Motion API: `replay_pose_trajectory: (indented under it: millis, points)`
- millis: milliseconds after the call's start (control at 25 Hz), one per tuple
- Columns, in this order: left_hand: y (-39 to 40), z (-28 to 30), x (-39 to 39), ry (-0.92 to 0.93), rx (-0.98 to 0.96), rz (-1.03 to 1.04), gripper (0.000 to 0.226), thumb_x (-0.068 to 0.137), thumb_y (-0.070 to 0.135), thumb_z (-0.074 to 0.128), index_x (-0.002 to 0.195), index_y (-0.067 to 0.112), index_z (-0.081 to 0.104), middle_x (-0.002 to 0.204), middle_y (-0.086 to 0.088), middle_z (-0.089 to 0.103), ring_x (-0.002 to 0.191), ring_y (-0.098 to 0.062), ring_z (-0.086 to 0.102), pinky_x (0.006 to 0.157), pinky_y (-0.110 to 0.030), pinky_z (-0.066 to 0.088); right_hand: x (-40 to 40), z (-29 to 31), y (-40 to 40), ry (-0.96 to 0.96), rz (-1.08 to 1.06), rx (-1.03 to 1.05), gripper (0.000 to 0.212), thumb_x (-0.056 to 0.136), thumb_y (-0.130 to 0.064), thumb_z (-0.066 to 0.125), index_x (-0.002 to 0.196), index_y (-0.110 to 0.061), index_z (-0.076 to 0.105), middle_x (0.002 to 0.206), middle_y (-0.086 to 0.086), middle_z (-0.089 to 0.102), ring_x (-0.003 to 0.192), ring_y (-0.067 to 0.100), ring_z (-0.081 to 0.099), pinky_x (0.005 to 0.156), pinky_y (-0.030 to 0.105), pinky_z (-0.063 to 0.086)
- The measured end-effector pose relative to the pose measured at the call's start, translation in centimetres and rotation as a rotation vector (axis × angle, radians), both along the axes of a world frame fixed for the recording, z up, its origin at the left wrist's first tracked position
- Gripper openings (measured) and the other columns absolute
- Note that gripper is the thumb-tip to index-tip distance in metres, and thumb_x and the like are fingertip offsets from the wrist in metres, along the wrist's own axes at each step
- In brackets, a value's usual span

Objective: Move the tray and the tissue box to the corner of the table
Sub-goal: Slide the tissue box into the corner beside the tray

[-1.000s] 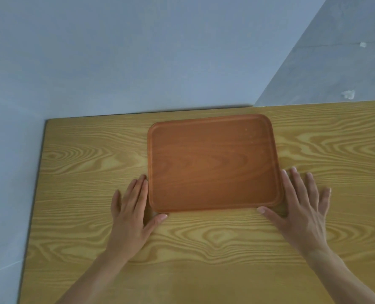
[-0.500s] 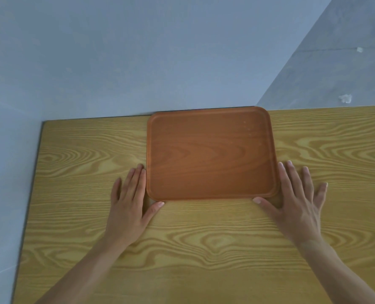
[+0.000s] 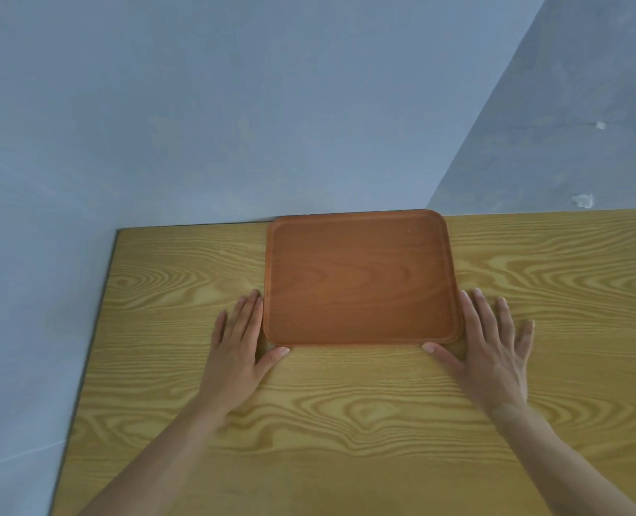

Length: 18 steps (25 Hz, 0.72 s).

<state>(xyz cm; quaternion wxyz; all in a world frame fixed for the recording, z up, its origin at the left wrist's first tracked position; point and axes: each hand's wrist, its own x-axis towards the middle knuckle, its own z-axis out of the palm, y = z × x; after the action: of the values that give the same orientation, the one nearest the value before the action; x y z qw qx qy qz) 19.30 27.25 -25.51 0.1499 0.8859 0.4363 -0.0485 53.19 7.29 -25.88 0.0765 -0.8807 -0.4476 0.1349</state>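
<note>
A reddish-brown wooden tray [image 3: 361, 281] lies flat on the yellow wood-grain table [image 3: 346, 422], its far rim at the table's back edge. My left hand [image 3: 236, 351] rests flat on the table against the tray's near-left corner, fingers along its left side and thumb at its front edge. My right hand [image 3: 491, 348] lies flat the same way at the near-right corner. Both hands are open and touch the rim without gripping it. No tissue box is in view.
A grey-blue wall [image 3: 197, 106] stands right behind the table's back edge. The table's back-left corner [image 3: 121, 232] is some way left of the tray, and its left edge runs down towards me. Grey floor [image 3: 569, 124] shows at the upper right.
The tray has slid away from me between my two hands until its far rim reached the table's back edge. Both hands moved forward with it.
</note>
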Motion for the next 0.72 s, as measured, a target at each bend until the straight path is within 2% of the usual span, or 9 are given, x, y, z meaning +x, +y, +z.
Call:
replay_pose_trajectory:
  millis: [80,240,360,560,640,720]
  points:
    - [-0.3,1.2,0.5,0.032,-0.052,0.068,0.095,0.089,0.076,0.030,0.159,0.015,0.008,0.168,0.003,0.001,0.154,-0.017,-0.001,0.125,-0.042,0.004,0.0,0.6,-0.1,0.030,-0.005,-0.004,0.102,0.080,-0.086,0.031,0.160,-0.025,0.013,0.169,-0.001,0.013,0.155,0.027,-0.002,0.120,0.062,-0.002]
    - [-2.8,3.0,1.1,0.132,-0.147,0.221,0.085,0.095,0.061,0.044,0.159,0.018,0.007,0.169,0.000,-0.002,0.155,-0.022,0.002,0.123,-0.043,0.015,-1.1,1.8,-2.3,0.063,-0.030,-0.116,0.090,0.087,-0.078,0.033,0.160,-0.028,0.016,0.170,0.000,0.007,0.155,0.028,-0.001,0.123,0.056,0.005]
    - [-6.6,4.0,-0.4,0.196,-0.213,0.201,0.082,0.096,0.057,0.046,0.159,0.020,0.008,0.169,0.001,-0.004,0.154,-0.024,0.006,0.121,-0.045,0.022,-3.7,2.4,-6.2,0.054,-0.003,-0.193,0.078,0.094,-0.066,0.038,0.159,-0.034,0.010,0.170,-0.004,0.001,0.155,0.025,-0.001,0.124,0.051,0.010]
    - [-13.6,4.2,-3.7,0.267,-0.176,0.066,0.079,0.094,0.057,0.043,0.158,0.029,0.006,0.168,0.006,-0.008,0.154,-0.019,0.007,0.120,-0.039,0.023,-9.5,3.0,-14.6,0.063,-0.012,-0.274,0.077,0.094,-0.063,0.041,0.158,-0.040,0.004,0.169,-0.008,-0.004,0.155,0.021,0.002,0.122,0.043,0.015]
    - [-16.2,5.0,-4.6,0.273,-0.147,-0.029,0.081,0.086,0.059,0.055,0.156,0.030,0.023,0.168,0.003,0.006,0.151,-0.018,0.024,0.116,-0.040,0.032,-12.3,3.7,-17.9,0.082,-0.034,-0.315,0.078,0.092,-0.061,0.045,0.157,-0.045,0.004,0.169,-0.010,-0.005,0.155,0.019,0.002,0.122,0.040,0.020]
    - [-18.0,5.7,-5.2,0.201,-0.129,-0.120,0.081,0.064,0.059,0.073,0.136,0.022,0.061,0.152,-0.009,0.048,0.126,-0.025,0.061,0.093,-0.050,0.052,-15.1,4.2,-21.1,0.113,-0.053,-0.349,0.079,0.090,-0.056,0.049,0.155,-0.048,0.005,0.168,-0.013,-0.008,0.155,0.014,0.000,0.120,0.038,0.024]
